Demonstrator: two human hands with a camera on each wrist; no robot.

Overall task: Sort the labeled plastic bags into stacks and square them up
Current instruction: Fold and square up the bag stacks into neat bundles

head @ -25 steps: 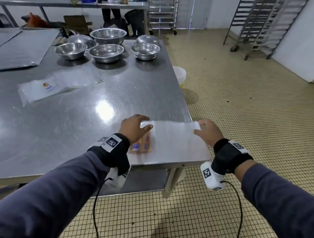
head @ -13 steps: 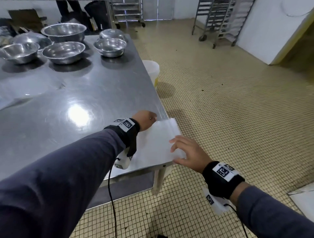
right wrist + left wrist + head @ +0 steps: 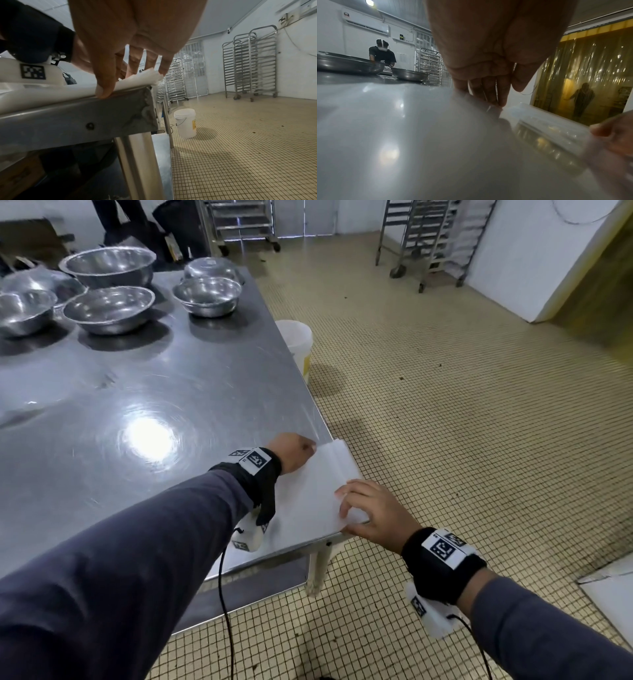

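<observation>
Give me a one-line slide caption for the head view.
Both hands, left hand and right hand, square a stack of plastic bags at the steel table's corner.

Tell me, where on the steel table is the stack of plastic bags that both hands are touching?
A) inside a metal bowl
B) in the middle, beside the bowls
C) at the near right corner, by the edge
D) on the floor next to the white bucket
C: the stack of plastic bags lies at the table corner above its leg, left hand and right hand on it.
</observation>
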